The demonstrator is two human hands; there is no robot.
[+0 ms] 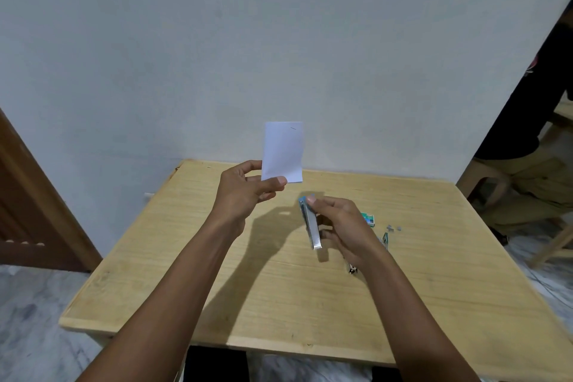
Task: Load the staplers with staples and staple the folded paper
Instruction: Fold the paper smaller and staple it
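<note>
Folded paper [282, 150]: upright above the table [186, 273], lower left corner pinched by left hand [248, 192] (one staple near top edge). Stapler [311, 225]: gripped by right hand [344, 226], thumb atop.

Bare forearms [173, 282], left hand [246, 191] and right hand [344, 226]; dark clothing [217, 364] below.

The table [186, 273] shows open wood across its left half and near edge, passable beneath the raised arms. Above it the paper [282, 150] in the left hand [245, 192] and the stapler [312, 226] in the right hand [344, 226] hang apart, with the wall [279, 40] just behind the far edge. On the right, a box [369, 218], loose staples [393, 228] and a second stapler [352, 269] lie close together, partly under that hand.
</note>
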